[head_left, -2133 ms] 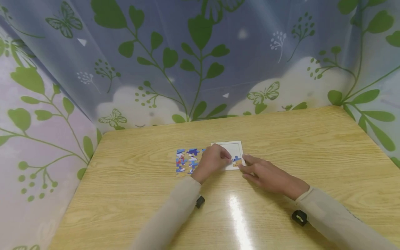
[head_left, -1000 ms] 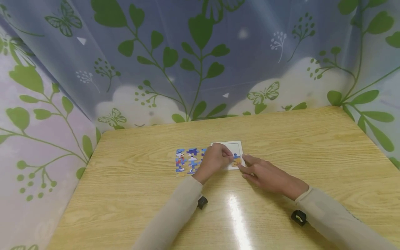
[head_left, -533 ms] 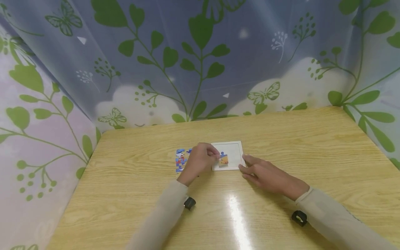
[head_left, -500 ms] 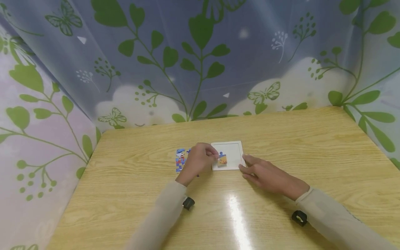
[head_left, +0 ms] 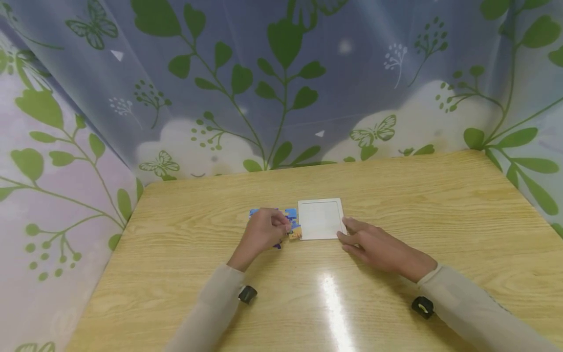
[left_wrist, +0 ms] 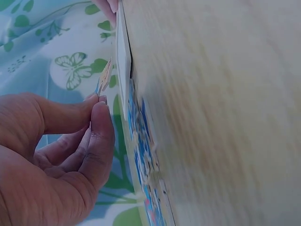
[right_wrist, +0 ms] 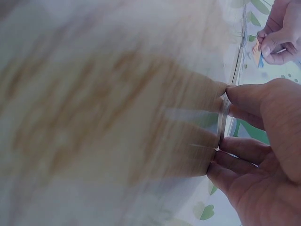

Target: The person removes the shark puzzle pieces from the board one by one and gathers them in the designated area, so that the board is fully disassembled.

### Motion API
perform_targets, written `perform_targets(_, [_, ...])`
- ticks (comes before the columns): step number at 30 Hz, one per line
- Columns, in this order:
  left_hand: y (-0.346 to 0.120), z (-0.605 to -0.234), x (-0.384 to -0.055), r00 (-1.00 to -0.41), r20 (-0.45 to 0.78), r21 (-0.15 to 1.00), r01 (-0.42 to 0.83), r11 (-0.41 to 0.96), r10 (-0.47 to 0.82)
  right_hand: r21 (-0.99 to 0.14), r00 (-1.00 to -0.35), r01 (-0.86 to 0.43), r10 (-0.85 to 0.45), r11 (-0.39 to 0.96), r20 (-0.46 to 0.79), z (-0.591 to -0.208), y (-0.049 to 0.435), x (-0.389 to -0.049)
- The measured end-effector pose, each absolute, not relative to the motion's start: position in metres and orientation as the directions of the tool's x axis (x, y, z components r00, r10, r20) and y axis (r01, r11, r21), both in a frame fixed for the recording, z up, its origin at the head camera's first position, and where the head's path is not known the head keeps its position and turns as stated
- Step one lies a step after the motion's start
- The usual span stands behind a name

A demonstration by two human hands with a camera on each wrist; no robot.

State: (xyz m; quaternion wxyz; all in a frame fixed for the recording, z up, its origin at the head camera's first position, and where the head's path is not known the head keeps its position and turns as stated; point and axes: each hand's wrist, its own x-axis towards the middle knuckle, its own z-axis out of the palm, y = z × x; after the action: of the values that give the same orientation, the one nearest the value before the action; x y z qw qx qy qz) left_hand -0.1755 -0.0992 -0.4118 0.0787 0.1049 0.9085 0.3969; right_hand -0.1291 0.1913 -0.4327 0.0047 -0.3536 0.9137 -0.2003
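In the head view my left hand point(head_left: 263, 232) pinches a jigsaw piece point(head_left: 295, 232), orange below and blue above, between thumb and forefinger. The left wrist view shows this piece point(left_wrist: 105, 77) tilted and raised off the table. Below and beside the hand lie several blue jigsaw pieces point(head_left: 290, 213), partly hidden by it. Just right of them, a white square puzzle tray point(head_left: 320, 220) lies flat with a bare inside. My right hand point(head_left: 374, 244) holds the tray's right edge near its front corner with thumb and fingers, as the right wrist view also shows at the tray's rim point(right_wrist: 222, 127).
The wooden table point(head_left: 396, 190) extends around both hands. A leaf-patterned curtain point(head_left: 281, 98) stands behind and at the sides. Each wrist wears a small black device, the left one point(head_left: 248, 295) and the right one point(head_left: 423, 307) both close above the table.
My left hand has lifted the orange-and-blue jigsaw piece from the tray's front right corner and carried it left, out over the other pieces. My right hand has stayed at the tray's edge.
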Motion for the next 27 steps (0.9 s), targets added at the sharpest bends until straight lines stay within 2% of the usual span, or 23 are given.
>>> perform_targets(27, [-0.107, -0.416, -0.162, -0.958, -0.04, 0.625, 0.198, 0.755, 0.284, -0.383, -0.747, -0.645, -0.65, 0.661, 0.138, -0.433, 0.191, -0.129])
